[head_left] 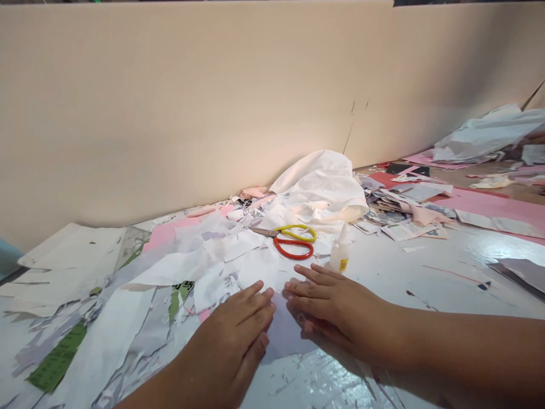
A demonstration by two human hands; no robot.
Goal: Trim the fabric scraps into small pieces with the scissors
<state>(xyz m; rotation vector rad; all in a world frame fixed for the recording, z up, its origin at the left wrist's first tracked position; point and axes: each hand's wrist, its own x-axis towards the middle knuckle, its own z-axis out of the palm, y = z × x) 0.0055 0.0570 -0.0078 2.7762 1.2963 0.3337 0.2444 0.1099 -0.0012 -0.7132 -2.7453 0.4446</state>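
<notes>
The left hand (238, 332) and right hand (336, 304) were flattened, fingers extended, at either side of a flat, pale lavender paper sheet (283, 339) toward the front edge of the glossy white worktop (383, 270). Nearer the back edge lay metal scissors with yellow and red loop handles (293, 254), just left of an upright, translucent white plastic bottle (339, 253)

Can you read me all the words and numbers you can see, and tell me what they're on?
No words or numbers can be read for sure.
Yellow label on the small bottle: dark marks, too small to read.
Green strip at lower left: faint dark marks, too blurred.
Green scrap near the middle: bold black marks, partly covered, not readable.
Printed papers at right: too blurred.
</notes>
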